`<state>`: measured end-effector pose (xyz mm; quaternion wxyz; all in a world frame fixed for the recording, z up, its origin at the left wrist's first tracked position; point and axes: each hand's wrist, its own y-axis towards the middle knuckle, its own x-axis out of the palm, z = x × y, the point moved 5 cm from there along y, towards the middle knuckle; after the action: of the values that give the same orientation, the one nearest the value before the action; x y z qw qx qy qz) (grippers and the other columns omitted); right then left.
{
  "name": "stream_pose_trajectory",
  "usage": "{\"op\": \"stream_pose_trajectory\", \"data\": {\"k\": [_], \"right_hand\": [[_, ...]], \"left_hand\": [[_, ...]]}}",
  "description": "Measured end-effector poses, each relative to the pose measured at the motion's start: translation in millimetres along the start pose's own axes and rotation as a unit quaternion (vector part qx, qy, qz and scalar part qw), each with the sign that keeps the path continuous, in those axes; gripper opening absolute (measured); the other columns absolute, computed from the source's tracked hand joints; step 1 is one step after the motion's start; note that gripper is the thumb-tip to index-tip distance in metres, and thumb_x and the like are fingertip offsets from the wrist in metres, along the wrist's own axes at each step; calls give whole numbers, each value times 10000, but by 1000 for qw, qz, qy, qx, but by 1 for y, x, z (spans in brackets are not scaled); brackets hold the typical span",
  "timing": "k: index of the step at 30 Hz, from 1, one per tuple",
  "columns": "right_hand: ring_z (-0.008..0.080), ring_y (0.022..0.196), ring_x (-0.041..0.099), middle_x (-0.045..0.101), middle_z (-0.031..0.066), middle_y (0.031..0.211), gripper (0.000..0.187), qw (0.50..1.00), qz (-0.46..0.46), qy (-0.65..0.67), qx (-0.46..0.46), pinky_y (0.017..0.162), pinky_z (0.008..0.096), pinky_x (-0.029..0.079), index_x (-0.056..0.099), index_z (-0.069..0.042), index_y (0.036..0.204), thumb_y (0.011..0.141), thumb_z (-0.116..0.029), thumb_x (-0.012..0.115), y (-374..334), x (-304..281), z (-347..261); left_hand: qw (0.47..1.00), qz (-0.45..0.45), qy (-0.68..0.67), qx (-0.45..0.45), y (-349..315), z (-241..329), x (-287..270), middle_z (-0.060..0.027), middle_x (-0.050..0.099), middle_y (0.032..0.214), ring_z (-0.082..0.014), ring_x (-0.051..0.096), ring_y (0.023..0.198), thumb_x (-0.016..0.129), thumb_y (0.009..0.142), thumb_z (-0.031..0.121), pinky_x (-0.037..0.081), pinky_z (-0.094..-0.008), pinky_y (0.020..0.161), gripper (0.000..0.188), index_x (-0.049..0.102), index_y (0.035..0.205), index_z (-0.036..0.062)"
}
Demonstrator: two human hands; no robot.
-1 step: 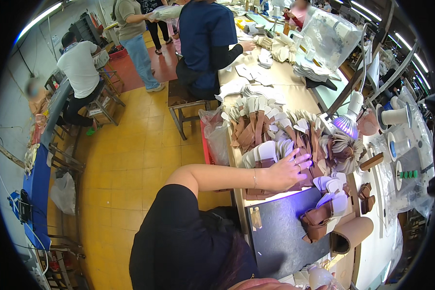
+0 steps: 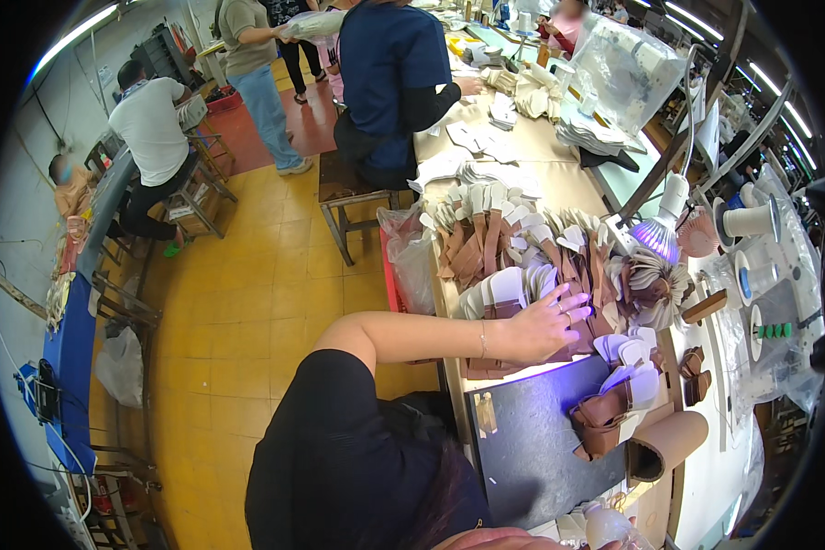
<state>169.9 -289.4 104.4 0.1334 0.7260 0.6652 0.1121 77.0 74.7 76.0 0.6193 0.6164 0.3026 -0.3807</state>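
My left hand [image 2: 541, 332] reaches across to the bench with its fingers spread, palm down. It rests on a heap of brown and white cut shoe pieces [image 2: 513, 252] that fan out over the bench top. A thin bracelet sits on that wrist. My black sleeve and shoulder fill the lower middle of the view. At the very bottom edge a sliver of skin [image 2: 504, 541], probably my right hand, lies beside a small clear bottle [image 2: 607, 527]; its fingers are cut off by the rim.
A dark work mat [image 2: 532, 440] lies below the heap, with brown strap pieces [image 2: 605, 422] and a cardboard tube [image 2: 669, 445] on it. A lamp with violet light [image 2: 658, 240] hangs over the pile. Thread spools [image 2: 750, 220] stand at the right. Other people work at the far bench and on stools.
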Motion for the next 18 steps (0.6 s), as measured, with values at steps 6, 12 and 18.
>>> {"op": "stream_pose_trajectory", "data": {"k": [6, 12, 18], "right_hand": [[354, 1267, 464, 479, 241, 1373, 733, 1000, 10, -4, 2, 1036, 480, 408, 355, -51, 1393, 860, -441, 674, -8, 0, -1], [356, 1267, 463, 478, 241, 1373, 738, 1000, 23, -12, 11, 1033, 481, 410, 356, -53, 1392, 856, -446, 678, -15, 4, -2], [357, 1267, 462, 477, 241, 1373, 744, 999, 33, -20, 17, 1031, 482, 413, 358, -54, 1391, 852, -452, 682, -23, 0, 0]], "left_hand": [[997, 34, -62, -11, 1, 9, -20, -141, 587, 1204, -318, 451, 1265, 661, 724, 214, 324, -530, 1024, 144, 672, 766, 77], [993, 113, -30, 13, 2, 4, -17, -123, 635, 1042, -278, 555, 1110, 628, 772, 231, 378, -457, 915, 183, 648, 719, 57], [997, 64, -49, -15, 2, 5, -6, -74, 636, 979, -235, 571, 1026, 607, 868, 331, 385, -407, 863, 291, 638, 728, 78]]}}
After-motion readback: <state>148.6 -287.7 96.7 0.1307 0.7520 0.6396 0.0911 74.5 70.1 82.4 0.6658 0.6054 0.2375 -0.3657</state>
